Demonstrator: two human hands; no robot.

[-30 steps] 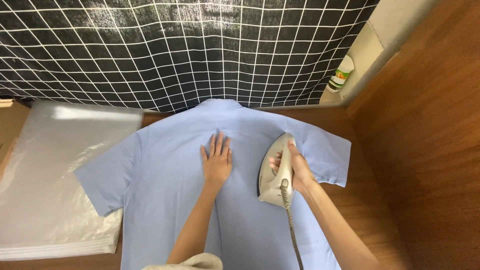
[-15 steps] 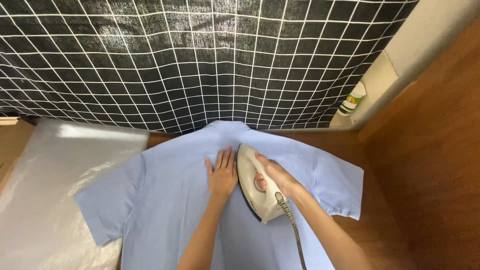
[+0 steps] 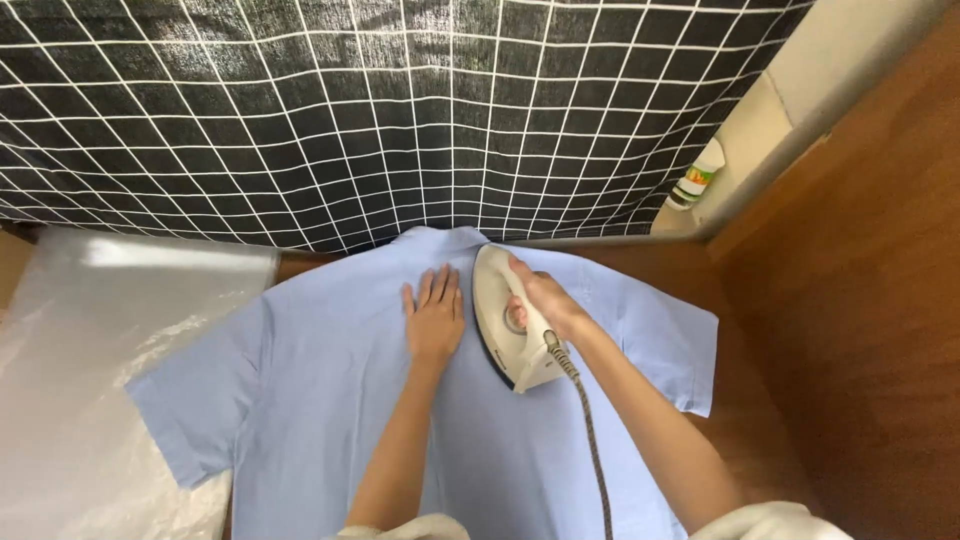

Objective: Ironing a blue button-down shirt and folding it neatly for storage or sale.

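While gripped: iron [image 3: 505, 318] beside left hand [image 3: 434, 322].

My right hand [image 3: 540, 298] covers the iron's [image 3: 503, 318] handle, so I can't see my fingers' grip beneath it. The iron hides the patch of shirt [image 3: 330, 400] under its sole, and my left hand [image 3: 434, 320] hides another patch. The shirt's hem runs off the bottom edge, as do the cord [image 3: 592, 450] and both my forearms. The plastic sheets [image 3: 90, 380] are cut off at the left edge. The bottle [image 3: 696, 178] in the corner is partly hidden behind the wall edge, its label too small to tell.
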